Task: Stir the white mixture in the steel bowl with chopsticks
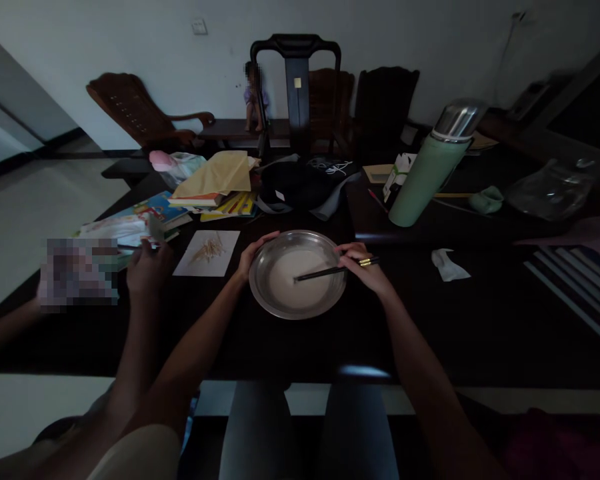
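A wide metal bowl (263, 293) stands on the dark table in front of me, with a pale, cloudy liquid (293, 263) inside. My left hand (254, 255) grips the bowl's left rim, its fingers along the outside. In my right hand (363, 265) is a pair of black chopsticks (325, 273) with gold bands, held at the bowl's right rim. Their tips dip into the liquid near the middle. Left of the bowl, a white sheet of paper (193, 267) carries a loose heap of thin, pale sticks (210, 248).
At left, another person's hand (149, 268) is raised over the table beside a blurred patch. Books (230, 207) and a black bag (303, 187) lie behind the bowl. A green thermos (423, 180) stands back right; a crumpled tissue (450, 265) lies nearer.
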Motion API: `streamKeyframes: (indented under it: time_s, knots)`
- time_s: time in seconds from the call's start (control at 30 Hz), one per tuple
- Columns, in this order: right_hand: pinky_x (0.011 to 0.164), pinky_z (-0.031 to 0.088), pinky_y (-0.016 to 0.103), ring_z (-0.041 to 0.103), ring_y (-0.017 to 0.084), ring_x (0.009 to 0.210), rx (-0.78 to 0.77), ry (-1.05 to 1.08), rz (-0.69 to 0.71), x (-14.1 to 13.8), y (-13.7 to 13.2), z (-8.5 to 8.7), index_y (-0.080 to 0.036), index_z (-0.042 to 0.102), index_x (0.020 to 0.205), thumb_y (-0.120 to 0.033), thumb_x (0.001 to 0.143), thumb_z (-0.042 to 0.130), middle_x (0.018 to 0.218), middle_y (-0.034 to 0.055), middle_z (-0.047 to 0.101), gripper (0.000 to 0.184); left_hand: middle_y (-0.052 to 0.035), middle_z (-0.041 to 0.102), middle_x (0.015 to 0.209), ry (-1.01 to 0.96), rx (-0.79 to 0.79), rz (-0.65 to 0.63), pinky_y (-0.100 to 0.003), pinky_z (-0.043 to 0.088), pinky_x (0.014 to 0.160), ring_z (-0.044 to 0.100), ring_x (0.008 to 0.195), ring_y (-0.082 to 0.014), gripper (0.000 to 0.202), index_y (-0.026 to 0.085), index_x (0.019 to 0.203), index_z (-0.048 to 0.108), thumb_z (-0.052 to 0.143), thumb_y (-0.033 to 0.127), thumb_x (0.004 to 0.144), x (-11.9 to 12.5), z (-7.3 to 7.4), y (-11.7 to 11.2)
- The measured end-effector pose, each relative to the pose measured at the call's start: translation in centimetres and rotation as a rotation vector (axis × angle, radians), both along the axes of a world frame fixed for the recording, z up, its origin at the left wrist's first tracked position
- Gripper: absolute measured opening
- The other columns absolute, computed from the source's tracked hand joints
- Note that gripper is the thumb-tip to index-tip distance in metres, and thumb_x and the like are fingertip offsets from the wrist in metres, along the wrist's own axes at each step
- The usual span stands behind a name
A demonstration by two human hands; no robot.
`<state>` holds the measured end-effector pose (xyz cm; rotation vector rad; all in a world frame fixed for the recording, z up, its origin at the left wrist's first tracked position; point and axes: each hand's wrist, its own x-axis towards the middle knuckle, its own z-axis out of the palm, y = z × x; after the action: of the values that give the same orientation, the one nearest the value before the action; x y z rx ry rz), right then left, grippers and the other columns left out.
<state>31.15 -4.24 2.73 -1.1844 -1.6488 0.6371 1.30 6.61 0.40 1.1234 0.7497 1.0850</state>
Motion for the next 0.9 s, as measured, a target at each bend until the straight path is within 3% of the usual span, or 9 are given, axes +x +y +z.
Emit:
streamKeyframes:
  time_s: [0.2,0.37,0.43,0.5,0.57,0.63,0.7,0.83,0.9]
  knots:
    - [0.098,0.039,0.047,0.056,0.024,0.104,0.072,0.031,-0.161,0.8,0.1,0.0,-0.026,0.064,0.062,-0.049,0.090,0.052,0.099,0.0027,0.071,0.038,-0.0098,0.057,0.122,0.017,0.005,0.037,-0.041,0.053,0.088,0.059,0.104,-0.0238,0.030,0.017,0.119,0.059,0.056,0.034,0.094,0.3,-0.5,-0.1]
    - [0.096,0.042,0.045,0.057,0.024,0.104,0.008,0.006,-0.003,0.0,-0.1,0.1,-0.027,0.067,0.065,-0.048,0.090,0.053,0.101,0.0025,0.072,0.035,-0.0095,0.061,0.122,0.010,-0.013,0.041,-0.046,0.050,0.091,0.058,0.110,-0.0276,0.029,0.019,0.116,0.064,0.055,0.036,0.094,0.2,-0.8,-0.6]
    - [0.096,0.041,0.046,0.056,0.024,0.104,0.006,-0.046,-0.024,-0.3,0.1,-0.1,-0.028,0.067,0.068,-0.048,0.086,0.058,0.103,0.0020,0.072,0.029,-0.0086,0.066,0.116,-0.002,-0.021,0.063,-0.050,0.046,0.097,0.054,0.119,-0.0329,0.032,0.022,0.110,0.069,0.050,0.043,0.094,-2.0,1.4,1.9]
    - [0.096,0.040,0.047,0.056,0.025,0.104,0.033,-0.044,-0.106,0.1,0.2,-0.2,-0.028,0.067,0.068,-0.049,0.085,0.059,0.103,0.0016,0.072,0.029,-0.0093,0.069,0.110,-0.033,-0.026,0.119,-0.047,0.042,0.103,0.048,0.128,-0.0336,0.039,0.022,0.108,0.070,0.043,0.045,0.094,-5.3,5.2,6.4]
    - [0.097,0.040,0.047,0.057,0.024,0.103,0.066,0.017,-0.181,0.7,0.2,-0.1,-0.027,0.065,0.063,-0.050,0.088,0.055,0.099,0.0018,0.072,0.035,-0.0113,0.070,0.102,-0.082,-0.087,0.181,-0.042,0.042,0.104,0.043,0.133,-0.0313,0.036,0.016,0.105,0.070,0.042,0.035,0.092,-8.3,8.8,11.0]
    - [0.097,0.041,0.046,0.058,0.024,0.101,0.072,0.092,-0.190,1.1,0.1,0.0,-0.026,0.062,0.058,-0.049,0.091,0.049,0.095,0.0023,0.073,0.042,-0.0085,0.070,0.100,-0.120,-0.071,0.247,-0.036,0.041,0.104,0.039,0.137,-0.0251,0.036,0.016,0.105,0.069,0.038,0.031,0.092,-9.3,10.1,13.0]
    - [0.096,0.042,0.045,0.059,0.023,0.101,0.040,0.105,-0.120,0.8,0.0,0.1,-0.026,0.062,0.058,-0.049,0.092,0.049,0.094,0.0027,0.073,0.043,-0.0058,0.070,0.105,-0.103,-0.067,0.176,-0.035,0.039,0.105,0.038,0.137,-0.0219,0.037,0.017,0.104,0.067,0.037,0.035,0.093,-7.5,8.0,11.2]
    - [0.097,0.041,0.047,0.056,0.025,0.105,0.004,-0.020,-0.037,0.0,0.1,-0.1,-0.027,0.068,0.068,-0.050,0.086,0.058,0.104,0.0025,0.072,0.031,-0.0123,0.068,0.112,-0.048,-0.073,0.049,-0.035,0.032,0.107,0.040,0.135,-0.0228,0.054,0.009,0.098,0.067,0.046,0.057,0.087,-1.7,0.4,3.4]
    - [0.098,0.039,0.048,0.055,0.025,0.106,0.032,-0.019,-0.099,0.3,0.1,0.0,-0.027,0.068,0.067,-0.050,0.086,0.058,0.103,0.0022,0.071,0.032,-0.0147,0.067,0.116,-0.042,-0.075,0.050,-0.035,0.030,0.109,0.040,0.134,-0.0236,0.056,0.007,0.097,0.067,0.051,0.059,0.084,-1.2,-0.3,3.1]
